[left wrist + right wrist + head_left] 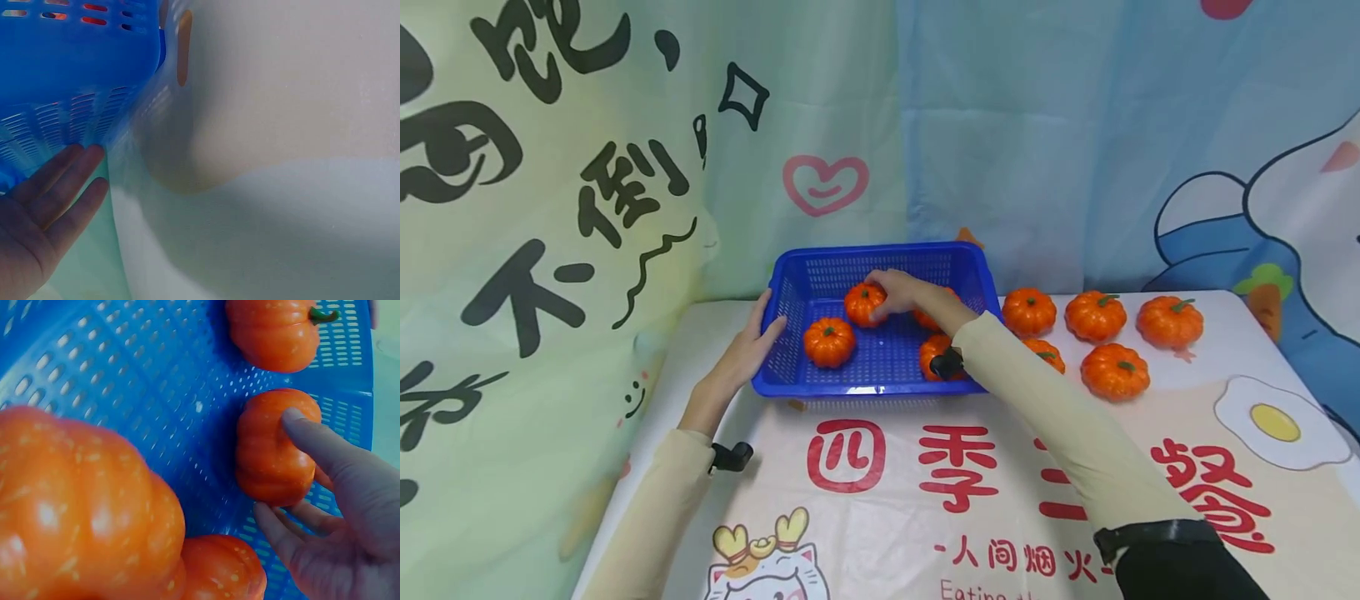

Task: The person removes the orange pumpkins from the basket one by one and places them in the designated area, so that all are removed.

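A blue plastic basket (872, 390) with perforated walls stands at the back of the table, with several small orange pumpkins in it. Inside, my right hand (895, 292) pinches one pumpkin (265, 450), thumb on one side and fingers on the other. Another pumpkin (829, 342) sits just left of it, and a pumpkin (935, 357) lies partly hidden under my right wrist. At the basket's left side, my left hand (752, 346) holds the rim, thumb over the edge. Its fingers (65, 190) lie nearly straight against the outer wall in the left wrist view.
Right of the basket, several more pumpkins lie on the printed tablecloth (865, 533), among them one near the front (1115, 372) and one farthest right (1169, 322). My right forearm partly covers another pumpkin (1047, 353). A printed curtain (1000, 150) hangs directly behind the basket.
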A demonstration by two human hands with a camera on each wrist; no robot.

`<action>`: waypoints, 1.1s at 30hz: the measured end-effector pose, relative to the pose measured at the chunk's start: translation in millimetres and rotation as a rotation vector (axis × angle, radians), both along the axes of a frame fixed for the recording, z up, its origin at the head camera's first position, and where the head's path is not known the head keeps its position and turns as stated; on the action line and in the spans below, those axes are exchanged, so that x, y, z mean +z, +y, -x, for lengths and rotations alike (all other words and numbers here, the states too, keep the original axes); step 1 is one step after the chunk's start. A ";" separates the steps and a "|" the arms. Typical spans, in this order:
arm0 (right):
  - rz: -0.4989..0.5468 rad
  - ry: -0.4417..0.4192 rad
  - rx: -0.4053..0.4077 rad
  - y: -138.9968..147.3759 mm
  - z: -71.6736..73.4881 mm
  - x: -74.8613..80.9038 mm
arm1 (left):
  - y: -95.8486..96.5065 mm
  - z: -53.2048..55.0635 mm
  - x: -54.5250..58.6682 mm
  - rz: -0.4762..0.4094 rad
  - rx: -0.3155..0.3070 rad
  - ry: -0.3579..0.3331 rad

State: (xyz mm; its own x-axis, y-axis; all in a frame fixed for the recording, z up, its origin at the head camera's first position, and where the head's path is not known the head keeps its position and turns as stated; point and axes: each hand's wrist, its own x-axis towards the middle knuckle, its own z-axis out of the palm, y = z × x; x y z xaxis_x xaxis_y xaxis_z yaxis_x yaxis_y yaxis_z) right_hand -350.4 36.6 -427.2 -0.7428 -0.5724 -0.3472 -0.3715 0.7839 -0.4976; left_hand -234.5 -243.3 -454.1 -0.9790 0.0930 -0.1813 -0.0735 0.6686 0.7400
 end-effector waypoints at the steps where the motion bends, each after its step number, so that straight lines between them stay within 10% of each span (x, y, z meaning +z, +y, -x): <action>1: -0.002 -0.004 -0.004 0.3 -0.3 -0.6 | 0.3 -0.6 -0.1 0.000 0.000 0.001; 11: 0.104 -0.091 -0.065 6.4 0.3 -6.1 | -0.3 -0.9 4.0 0.005 0.000 -0.001; 33: 0.070 -0.004 -0.026 7.5 5.7 -17.8 | 2.1 0.1 1.3 -0.010 -0.007 -0.006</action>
